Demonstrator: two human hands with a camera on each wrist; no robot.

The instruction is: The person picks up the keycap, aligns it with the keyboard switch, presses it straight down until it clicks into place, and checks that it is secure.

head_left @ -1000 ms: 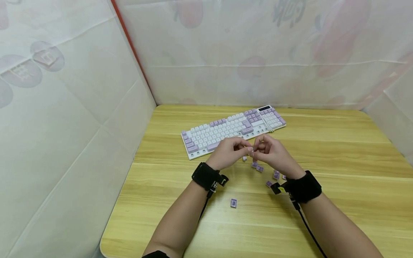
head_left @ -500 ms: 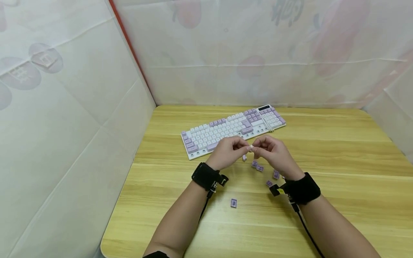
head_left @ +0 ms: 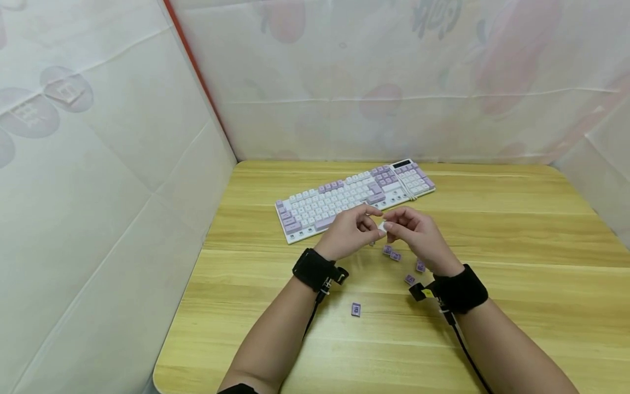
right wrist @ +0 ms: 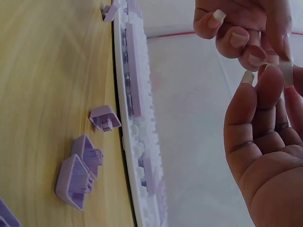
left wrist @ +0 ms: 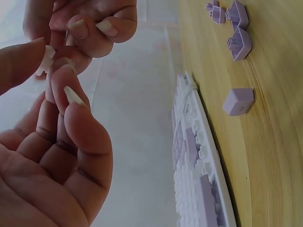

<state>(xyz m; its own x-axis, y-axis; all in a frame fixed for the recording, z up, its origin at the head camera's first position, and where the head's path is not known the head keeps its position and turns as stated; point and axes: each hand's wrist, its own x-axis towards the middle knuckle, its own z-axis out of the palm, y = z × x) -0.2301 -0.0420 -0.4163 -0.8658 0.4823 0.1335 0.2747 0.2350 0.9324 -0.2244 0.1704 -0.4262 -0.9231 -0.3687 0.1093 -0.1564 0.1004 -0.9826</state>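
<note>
cloth (head_left: 113, 153) covers the left of the head view, and beside it the desk (head_left: 517, 230) begins, its left edge slanting from upper left of centre down to a rounded corner at lower left. a broad stretch of wood lies between that edge and the keyboard (head_left: 339, 200), which sits aslant at the centre, a row of capless seats along its near rim. the left hand (head_left: 346, 234) comes up from bottom centre, a black wristband (head_left: 313, 269) behind it, its upper finger reaching out nearly straight and the others bent. its thumb tip is at a small white piece (head_left: 381, 226), held above the desk near the keyboard's near rim; whether this hand grips it, i cannot tell. between the forearms, at lower centre, lies a lone keycap (head_left: 356, 310). right of centre, purple keycaps (head_left: 396, 256) lie scattered below the hands, two seeming to touch. the right hand (head_left: 418, 235) slants in from lower right, fingers bent, pinching the white piece by thumb and finger. beyond it, wood runs on to the frame's right side.
</note>
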